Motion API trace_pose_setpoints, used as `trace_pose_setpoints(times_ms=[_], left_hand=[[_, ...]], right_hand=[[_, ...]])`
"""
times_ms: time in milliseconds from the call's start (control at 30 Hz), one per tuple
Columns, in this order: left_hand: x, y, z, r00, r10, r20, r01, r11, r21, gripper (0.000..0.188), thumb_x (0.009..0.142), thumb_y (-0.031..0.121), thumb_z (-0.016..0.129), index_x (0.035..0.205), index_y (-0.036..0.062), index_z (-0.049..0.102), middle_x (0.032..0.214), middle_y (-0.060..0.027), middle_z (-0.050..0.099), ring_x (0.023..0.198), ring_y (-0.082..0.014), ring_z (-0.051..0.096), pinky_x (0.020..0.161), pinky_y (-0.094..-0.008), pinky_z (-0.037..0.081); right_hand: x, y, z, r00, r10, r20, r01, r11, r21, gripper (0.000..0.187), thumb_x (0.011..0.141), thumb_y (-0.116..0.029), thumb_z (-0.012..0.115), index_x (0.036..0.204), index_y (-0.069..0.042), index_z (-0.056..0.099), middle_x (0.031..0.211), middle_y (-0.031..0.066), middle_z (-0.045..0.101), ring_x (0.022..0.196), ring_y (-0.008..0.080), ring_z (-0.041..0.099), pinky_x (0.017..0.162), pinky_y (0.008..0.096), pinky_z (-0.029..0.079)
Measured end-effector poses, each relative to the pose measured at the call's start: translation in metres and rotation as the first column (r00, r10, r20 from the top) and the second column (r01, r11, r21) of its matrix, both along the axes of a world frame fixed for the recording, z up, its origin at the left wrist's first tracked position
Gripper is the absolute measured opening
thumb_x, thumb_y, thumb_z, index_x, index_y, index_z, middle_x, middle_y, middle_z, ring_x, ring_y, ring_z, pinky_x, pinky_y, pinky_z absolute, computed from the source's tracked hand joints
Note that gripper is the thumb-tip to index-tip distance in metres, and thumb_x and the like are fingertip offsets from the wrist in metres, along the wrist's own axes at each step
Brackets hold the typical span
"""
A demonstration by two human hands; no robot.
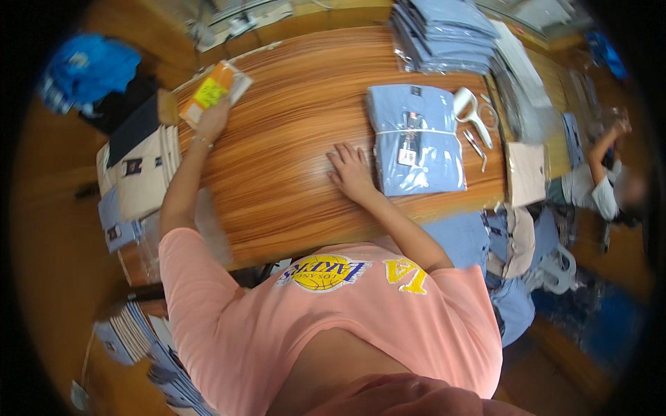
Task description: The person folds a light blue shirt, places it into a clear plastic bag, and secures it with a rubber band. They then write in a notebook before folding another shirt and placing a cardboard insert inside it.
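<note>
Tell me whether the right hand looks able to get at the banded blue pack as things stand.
Probably yes: the right hand is open, fingers spread, just left of the blue pack, and nothing seems to stand between them.

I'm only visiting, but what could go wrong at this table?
The packet at the left hand lies near the table's left edge, so a careless nudge might knock it off. The blue stack looks uneven and could slide. The white tool lies close beside the bagged shirt and might snag its plastic.
</note>
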State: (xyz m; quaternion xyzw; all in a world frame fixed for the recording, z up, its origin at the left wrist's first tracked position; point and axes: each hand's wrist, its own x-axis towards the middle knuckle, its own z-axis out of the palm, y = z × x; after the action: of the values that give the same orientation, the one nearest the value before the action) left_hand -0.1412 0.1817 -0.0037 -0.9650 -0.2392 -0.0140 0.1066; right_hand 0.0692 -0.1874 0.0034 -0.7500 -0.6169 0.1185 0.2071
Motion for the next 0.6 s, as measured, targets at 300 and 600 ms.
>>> trace_pose_setpoints(times_ms=[300,600], left_hand=[[0.035,-0.188,0.061,0.893,0.303,0.332,-0.071,0.825,-0.561,0.032,0.083,0.002,0.049,0.114,0.0043,0.054,0.115,-0.0160,0.056,0.092,-0.0332,0.059,0.077,-0.0387,0.050],[-0.038,-0.259,0.050,0.389,0.834,0.391,0.195,0.340,-0.920,0.037,0.087,0.010,0.053,0.124,0.0074,0.048,0.123,-0.0226,0.046,0.113,-0.0346,0.046,0.097,-0.0383,0.037]], right_hand=[[-0.010,-0.008,0.002,0.835,-0.047,-0.548,0.119,0.988,0.098,0.040,0.079,-0.012,0.062,0.115,0.002,0.051,0.109,0.0194,0.051,0.103,0.0322,0.049,0.090,0.0371,0.040],[-0.019,0.031,0.006,0.962,-0.098,-0.256,0.174,0.940,0.293,0.036,0.078,-0.017,0.063,0.109,0.000,0.055,0.099,0.0176,0.052,0.094,0.0311,0.049,0.084,0.0406,0.040]])
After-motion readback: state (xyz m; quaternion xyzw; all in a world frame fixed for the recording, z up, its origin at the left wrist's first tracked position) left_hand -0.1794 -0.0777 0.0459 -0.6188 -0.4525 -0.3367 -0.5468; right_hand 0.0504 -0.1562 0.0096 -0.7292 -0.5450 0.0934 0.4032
